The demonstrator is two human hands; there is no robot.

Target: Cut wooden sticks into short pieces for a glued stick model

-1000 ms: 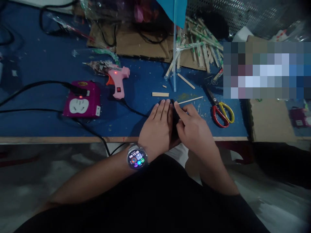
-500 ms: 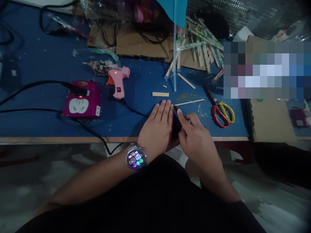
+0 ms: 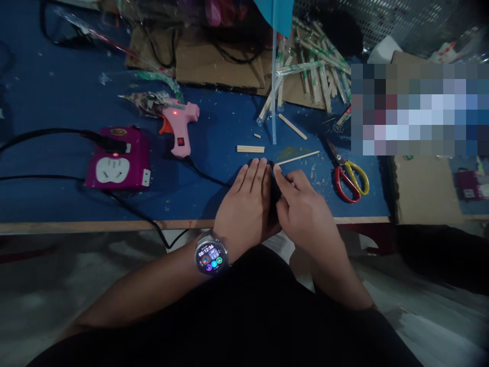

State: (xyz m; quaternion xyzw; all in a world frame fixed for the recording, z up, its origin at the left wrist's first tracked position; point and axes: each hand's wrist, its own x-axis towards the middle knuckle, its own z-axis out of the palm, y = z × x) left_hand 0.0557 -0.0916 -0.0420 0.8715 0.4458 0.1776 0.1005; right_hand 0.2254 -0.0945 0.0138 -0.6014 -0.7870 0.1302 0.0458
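My left hand [image 3: 244, 201] lies flat at the table's front edge, fingers stretched out side by side. My right hand [image 3: 305, 204] is close beside it, index finger reaching forward and the other fingers curled in. Between the two is a dark object [image 3: 274, 196], mostly covered, whose kind I cannot make out. A thin wooden stick [image 3: 298, 158] slants rightward from near my right index fingertip. Just beyond my left fingertips are several short wooden sticks [image 3: 250, 149] in a row and a tiny stick piece [image 3: 257, 135]. Farther back is a flat wooden stick [image 3: 292, 126].
On the left are a pink glue gun [image 3: 181, 125], its red light on, and a purple power socket [image 3: 118, 163] with black cords. Scissors [image 3: 346, 176] with red and yellow handles lie on the right. Behind are wrapped sticks [image 3: 313, 76] and cardboard [image 3: 219, 69].
The view has shifted slightly, so the glue gun and power socket appear farther left. My right index finger has moved a little closer to my left hand, and the thin stick's slant is slightly steeper.
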